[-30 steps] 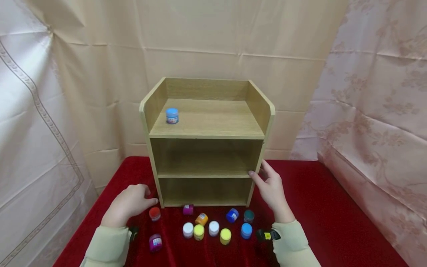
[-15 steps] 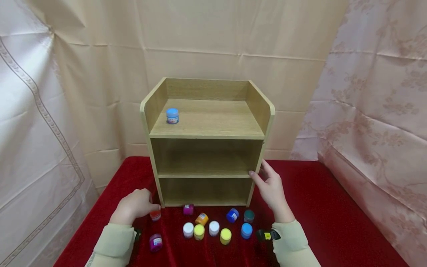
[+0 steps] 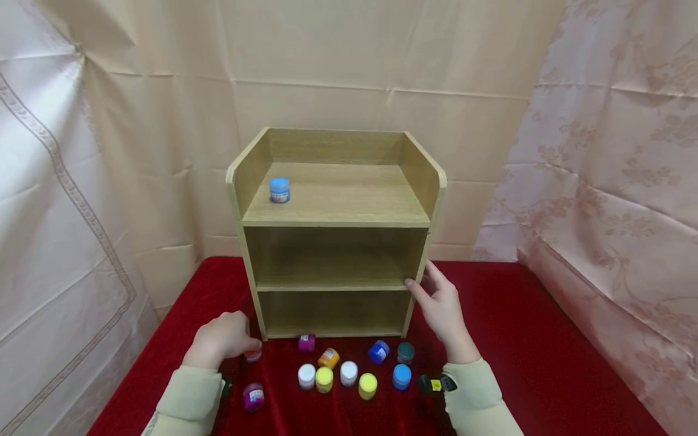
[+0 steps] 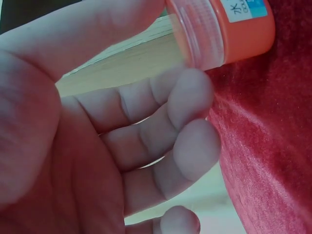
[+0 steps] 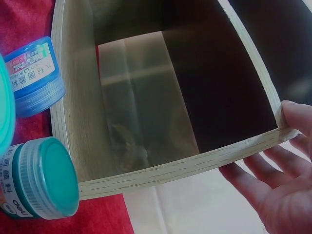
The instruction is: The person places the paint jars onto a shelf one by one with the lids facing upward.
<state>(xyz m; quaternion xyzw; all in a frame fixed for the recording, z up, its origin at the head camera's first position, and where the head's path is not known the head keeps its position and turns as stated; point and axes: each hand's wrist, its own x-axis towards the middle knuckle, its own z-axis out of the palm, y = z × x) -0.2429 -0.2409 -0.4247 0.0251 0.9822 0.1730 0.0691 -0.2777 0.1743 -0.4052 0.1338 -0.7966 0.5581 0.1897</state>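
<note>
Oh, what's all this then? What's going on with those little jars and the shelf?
A person's left hand is pinching the lid of a red jar down at the table, while the right hand grips the right side of the wooden shelf. One light blue jar stands on the shelf's top board, toward the left. Ten other jars are on the red cloth in front, some upright, some tipped over.

On the bench [image 3: 534, 351], a shelf unit [image 3: 337, 260] is standing. Behind it a curtain [image 3: 327, 66] is hanging; on its top, toward the left, one jar [image 3: 280, 191] is sitting; other jars [image 3: 328, 358] are resting before it.
</note>
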